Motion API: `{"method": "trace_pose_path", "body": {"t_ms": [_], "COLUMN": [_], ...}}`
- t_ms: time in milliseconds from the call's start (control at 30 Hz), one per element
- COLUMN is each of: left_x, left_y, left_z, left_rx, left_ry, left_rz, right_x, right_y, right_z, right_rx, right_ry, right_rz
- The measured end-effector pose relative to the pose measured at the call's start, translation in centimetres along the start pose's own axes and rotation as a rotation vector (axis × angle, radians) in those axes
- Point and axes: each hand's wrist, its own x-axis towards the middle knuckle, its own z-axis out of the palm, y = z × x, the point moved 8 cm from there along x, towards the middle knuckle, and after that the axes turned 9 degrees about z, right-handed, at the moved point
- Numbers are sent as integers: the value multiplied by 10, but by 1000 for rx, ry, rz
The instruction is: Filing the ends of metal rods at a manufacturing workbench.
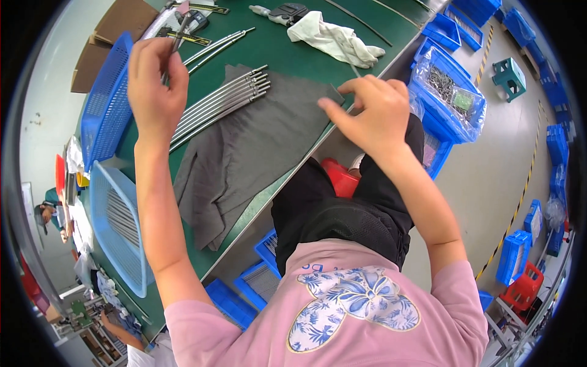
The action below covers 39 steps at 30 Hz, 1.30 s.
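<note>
A slim dark metal rod [179,35] stands tilted up out of my left hand [156,88], which is closed around it above the left part of the green bench. My right hand [376,113] hovers by the bench's front edge, its thumb stretched out and apart from the loosely bent fingers. I see nothing clearly gripped in it. A thin grey stick [355,71] shows just beyond its fingertips. Between my hands a dark grey cloth [263,131] lies rumpled, with a row of shiny metal rods [223,101] resting across its far left part.
More rods [221,46], a white rag [333,40] and a digital micrometer [288,13] lie farther back. Blue baskets [105,101] line the left side. A plastic-lined blue bin [449,92] with small metal parts stands right of the bench. Another person [55,214] is at far left.
</note>
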Motion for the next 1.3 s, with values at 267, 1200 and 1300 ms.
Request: {"method": "trace_pose_path", "body": {"t_ms": [267,1200,1300], "left_x": [-34,-64,-63], "left_y": [108,130,139], "left_z": [51,64,57], "left_rx": [-325,-360,-360], "left_ry": [-417,-420,-445], "left_rz": [15,-98,-80], "right_x": [-26,-34,-41], "right_y": [14,-8,-4], "right_z": [6,0,-2], "right_rx": [70,216,220], "right_ry": [11,-265,-215], "right_rz": [198,-46,-138]}}
